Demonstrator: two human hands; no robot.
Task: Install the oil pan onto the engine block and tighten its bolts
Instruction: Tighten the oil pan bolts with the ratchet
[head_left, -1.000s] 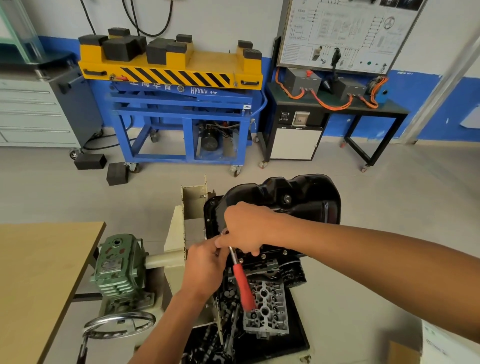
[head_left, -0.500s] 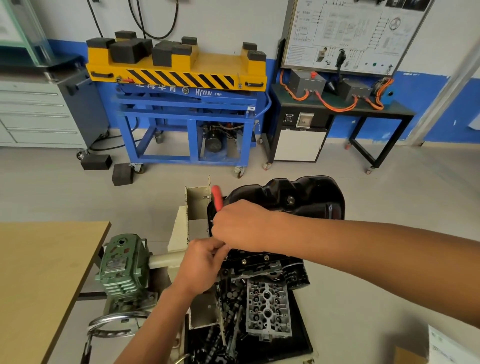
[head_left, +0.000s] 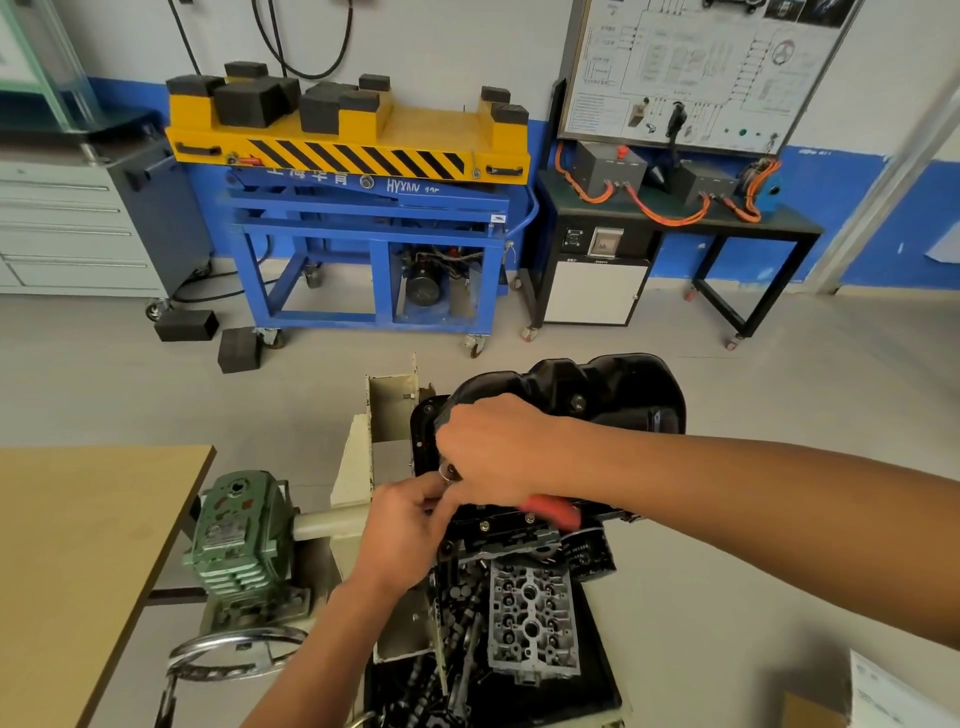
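Moved since half a second ago: ratchet (head_left: 550, 508), its red grip swung from upright beside the pan's left edge to lying out to the right under the wrist.

Item: right hand (head_left: 493, 447). Clenched over the ratchet near its head, on the near left corner of the pan's flange.

Item: left hand (head_left: 410, 525). Fingertips pinch the ratchet's metal head from below and steady it on the fastener.

Item: oil pan (head_left: 613, 384). Black, seated on the upturned engine block (head_left: 498, 540), flange against the block as far as can be seen. Placement looks done.

Item: bolts (head_left: 530, 518). Two heads show on the near flange; the one under the ratchet is hidden by the hands. The far and right sides cannot be checked from this angle.

Item: green gearbox (head_left: 239, 530) of the stand, left of the block.

Item: cylinder head (head_left: 532, 618) and loose parts lie in the tray (head_left: 602, 691) below.

Status, by judgement: tightening is under way at the near left corner. How many bolts remain, and whether a final pass is still due, cannot be told.
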